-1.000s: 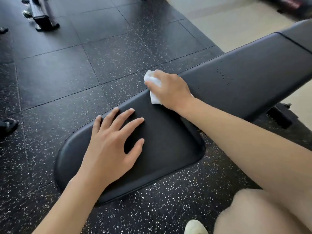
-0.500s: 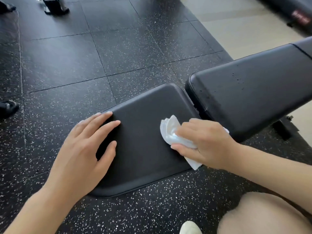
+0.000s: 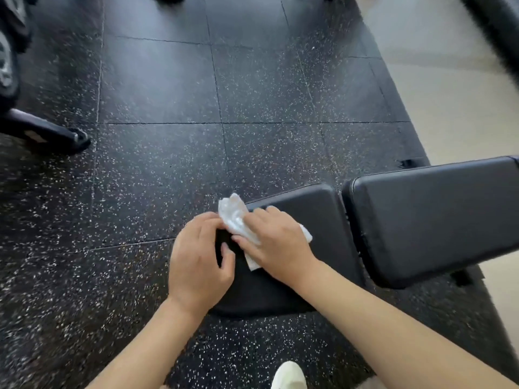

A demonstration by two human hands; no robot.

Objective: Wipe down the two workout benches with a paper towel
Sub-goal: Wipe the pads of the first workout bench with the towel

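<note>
The paper towel [image 3: 238, 223] is a crumpled white wad lying on the seat pad [image 3: 309, 220] of the black workout bench, near the pad's far left corner. The right hand [image 3: 276, 242] lies over it, fingers curled down and thumb tucked against the near side, so that the towel is gripped between hand and pad; a bunched lobe sticks out beyond the fingertips and a flat corner shows under the heel of the hand. The left hand [image 3: 196, 262] sits just beside it on the left edge of the same pad, fingers loosely bent, their tips touching the towel's edge, the thumb apart from them. Whether they pinch the paper cannot be told.

The backrest pad [image 3: 432, 217] lies to the right of the seat pad, apart from it by a narrow gap. No brand, label or writing can be read on either pad.

Around the bench is speckled black rubber floor tiling [image 3: 157, 169], which gives way to a pale floor [image 3: 455, 88] at upper right. A dark equipment foot [image 3: 50, 133] stands at far left, and a white shoe [image 3: 289, 376] shows at the bottom edge.
</note>
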